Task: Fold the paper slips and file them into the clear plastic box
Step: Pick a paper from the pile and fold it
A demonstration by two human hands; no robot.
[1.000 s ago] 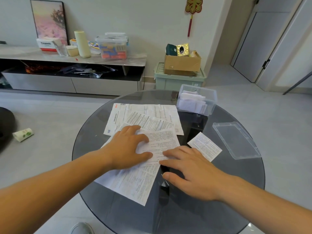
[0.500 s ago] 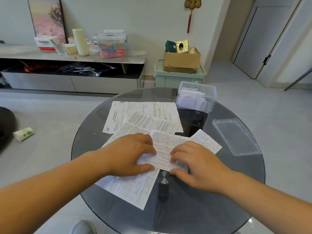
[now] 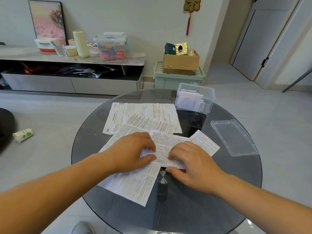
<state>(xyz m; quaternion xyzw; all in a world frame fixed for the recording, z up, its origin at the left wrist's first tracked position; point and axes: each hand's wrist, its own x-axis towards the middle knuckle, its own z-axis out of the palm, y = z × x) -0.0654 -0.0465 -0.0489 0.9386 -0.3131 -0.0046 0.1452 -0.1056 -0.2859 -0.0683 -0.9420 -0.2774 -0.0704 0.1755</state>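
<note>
Both hands are on the same paper slip [image 3: 166, 147], at the centre of the round glass counter [image 3: 202, 200]. My left hand [image 3: 133, 152] has its fingers curled and pinches the slip's 9 o'clock edge between thumb and fingertips. My right hand [image 3: 194, 164] has its fingers curled down on the slip's 3 o'clock side, with the thumb at the near edge, so it grips too. The slip looks partly folded and lies skewed on top of other sheets. I cannot tell how many layers it has.

A long printed sheet [image 3: 135, 184] runs out from under the left hand toward 7 o'clock, and its corner almost reaches the counter rim. Two or three larger sheets [image 3: 146, 112] overlap at 11 to 12 o'clock. A smaller slip [image 3: 205, 142] is at 2 o'clock, tucked partly under the held one and just beside the right hand.

The clear plastic box [image 3: 209, 105] sits at 1 o'clock near the far rim, open on top. It holds folded slips [image 3: 189, 100] standing on edge. Its lid [image 3: 233, 137] lies flat on the counter between 2 and 3 o'clock, apart from the box.

Off the counter, a cardboard box [image 3: 180, 62] sits on a green bin [image 3: 177, 80] by the wall at 12 o'clock. A paper roll [image 3: 22, 135] lies on the floor at 9 o'clock.
</note>
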